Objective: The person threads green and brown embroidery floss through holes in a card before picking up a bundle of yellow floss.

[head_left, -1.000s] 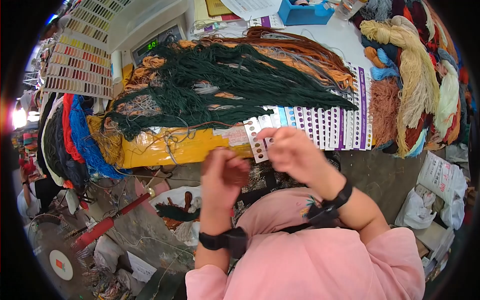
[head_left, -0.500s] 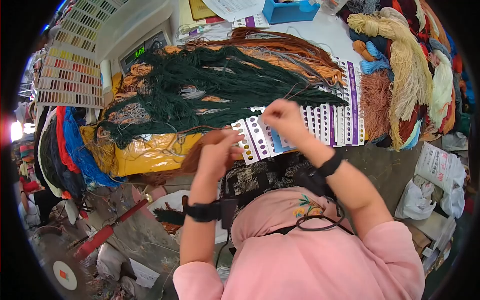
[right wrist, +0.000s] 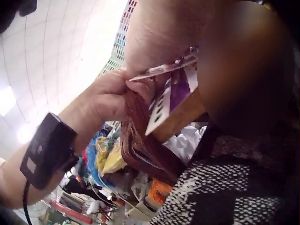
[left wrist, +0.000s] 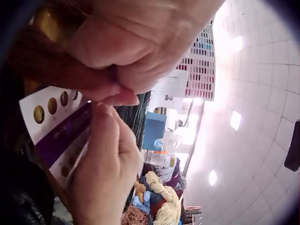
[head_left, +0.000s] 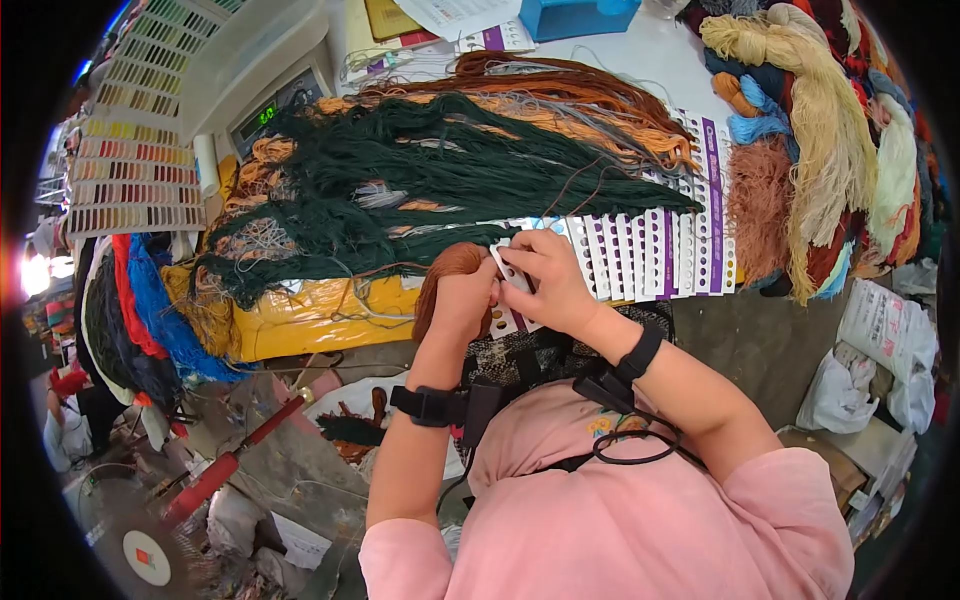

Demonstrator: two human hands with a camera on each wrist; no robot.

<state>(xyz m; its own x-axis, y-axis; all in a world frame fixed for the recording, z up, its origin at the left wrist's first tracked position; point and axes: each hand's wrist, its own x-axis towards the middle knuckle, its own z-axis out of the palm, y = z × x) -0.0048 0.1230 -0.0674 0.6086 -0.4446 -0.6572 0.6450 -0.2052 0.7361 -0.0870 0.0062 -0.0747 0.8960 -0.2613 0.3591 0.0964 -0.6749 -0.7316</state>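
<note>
My left hand (head_left: 466, 308) grips a skein of reddish-brown yarn (head_left: 447, 272), whose strands hang below that hand in the right wrist view. Close beside it, my right hand (head_left: 550, 282) pinches a white thread colour card (head_left: 514, 268) between thumb and fingers. The fingertips of both hands meet at the skein and the card. Seen from the left wrist, a card with round thread samples and a purple band (left wrist: 65, 122) lies just behind the fingers. Dark green yarn (head_left: 430, 160) spreads over the table beyond the hands.
More punched colour cards (head_left: 650, 250) fan out to the right. Orange and brown yarn (head_left: 570, 85) lies behind the green. A scale (head_left: 280, 105) stands at the left, a blue box (head_left: 580, 18) at the back. Skeins (head_left: 835, 140) pile up at the right; a fan (head_left: 145, 550) is lower left.
My hands, apart earlier, have come together over the front cards. The brown skein has swung up from the left with my left hand, and my right hand has taken hold of a card.
</note>
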